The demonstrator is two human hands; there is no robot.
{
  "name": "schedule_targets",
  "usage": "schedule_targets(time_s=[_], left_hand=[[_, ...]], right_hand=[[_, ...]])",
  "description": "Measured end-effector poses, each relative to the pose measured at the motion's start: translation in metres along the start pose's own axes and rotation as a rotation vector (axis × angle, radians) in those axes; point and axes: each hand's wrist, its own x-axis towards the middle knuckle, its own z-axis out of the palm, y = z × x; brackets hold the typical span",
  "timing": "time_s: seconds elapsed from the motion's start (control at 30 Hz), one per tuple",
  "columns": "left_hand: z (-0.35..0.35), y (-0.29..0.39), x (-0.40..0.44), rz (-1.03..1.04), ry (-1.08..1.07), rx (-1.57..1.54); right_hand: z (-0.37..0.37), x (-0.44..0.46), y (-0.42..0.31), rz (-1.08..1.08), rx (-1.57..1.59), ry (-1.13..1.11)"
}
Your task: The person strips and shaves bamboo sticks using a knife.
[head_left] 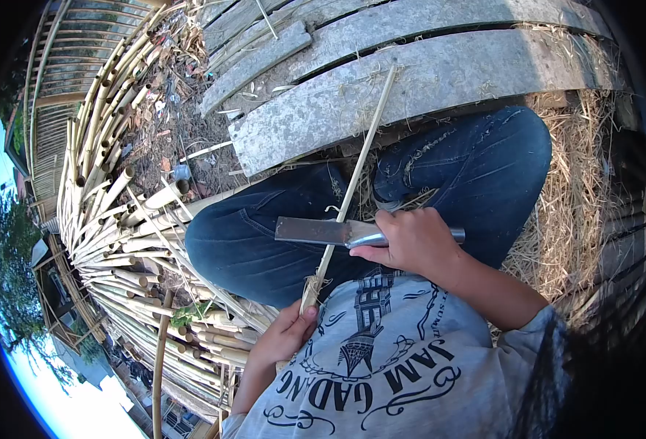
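Observation:
My right hand (422, 241) is wrapped around the metal handle of a broad-bladed knife (312, 230), its flat rectangular blade pointing left. That blade lies across a long, thin bamboo strip (364, 157), at about the height of my lap. Near my shirt, my left hand (290, 331) grips the strip's lower end, where fine shavings cling. From there the strip slants up between my bent legs, and its far end rests on the grey planks (301, 121). A small curl of bamboo stands out beside the blade.
Many cut bamboo poles (129, 282) lie heaped on the left. Shavings (568, 197) cover the ground at right and litter the planks. A loose short board (257, 66) lies on top of the planks. A bamboo fence (88, 47) stands at upper left.

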Motion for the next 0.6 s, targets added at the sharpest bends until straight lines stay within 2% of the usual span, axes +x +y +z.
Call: schedule_targets(time_s=[0.07, 0.1, 0.17, 0.3, 0.37, 0.43, 0.5, 0.53, 0.6], left_hand=[[0.006, -0.002, 0.002, 0.141, 0.111, 0.004], [0.006, 0.003, -0.007, 0.147, 0.174, 0.03], [0.008, 0.002, -0.007, 0.17, 0.165, 0.072], [0.005, -0.005, 0.0, 0.106, 0.141, 0.004], [0.012, 0.0, -0.001, 0.129, 0.14, 0.031], [0.02, 0.012, -0.008, 0.129, 0.189, 0.122], [0.016, 0.011, -0.012, 0.173, 0.212, 0.116], [0.013, 0.008, -0.01, 0.169, 0.222, 0.109], [0.006, 0.002, -0.001, 0.134, 0.147, 0.065]], right_hand=[[0.005, -0.003, -0.013, -0.037, -0.066, -0.027], [0.008, 0.005, 0.0, -0.07, -0.023, 0.014], [0.001, 0.005, 0.037, 0.0, -0.13, 0.14], [-0.004, 0.006, 0.013, 0.063, -0.112, 0.005], [-0.005, 0.005, -0.007, -0.001, -0.038, -0.074], [-0.005, 0.002, -0.008, -0.059, -0.074, -0.066], [-0.003, 0.002, 0.034, 0.09, -0.1, 0.041], [-0.007, 0.002, 0.043, 0.032, -0.126, 0.093], [-0.008, 0.008, 0.027, 0.053, -0.105, 0.036]])
